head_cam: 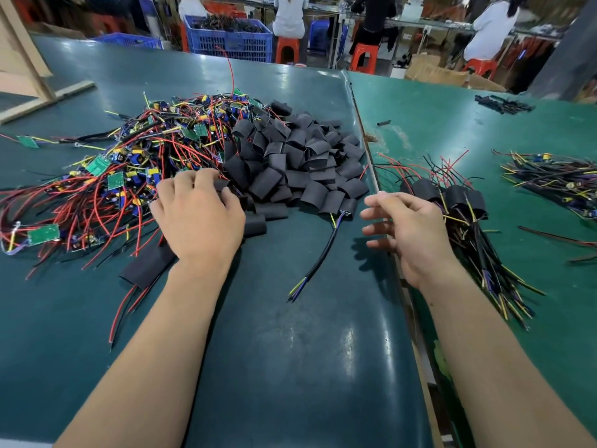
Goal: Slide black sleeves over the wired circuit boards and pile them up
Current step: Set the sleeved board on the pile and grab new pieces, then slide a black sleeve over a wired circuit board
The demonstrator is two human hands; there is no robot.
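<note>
fingers (206, 181) of left hand (200, 218) curling down into wired circuit boards (129, 156), touching black sleeves (290, 163) heaped just right; right hand (410, 231) hovering, fingers loosely spread, holding nothing, beside sleeved pile (452, 198) further right

A dark green table (290, 334) fills the frame. On it, upper left, lie wired boards (129, 163); sleeves (300, 163) are heaped at centre. Sleeved boards (465, 202) lie at right.
</note>
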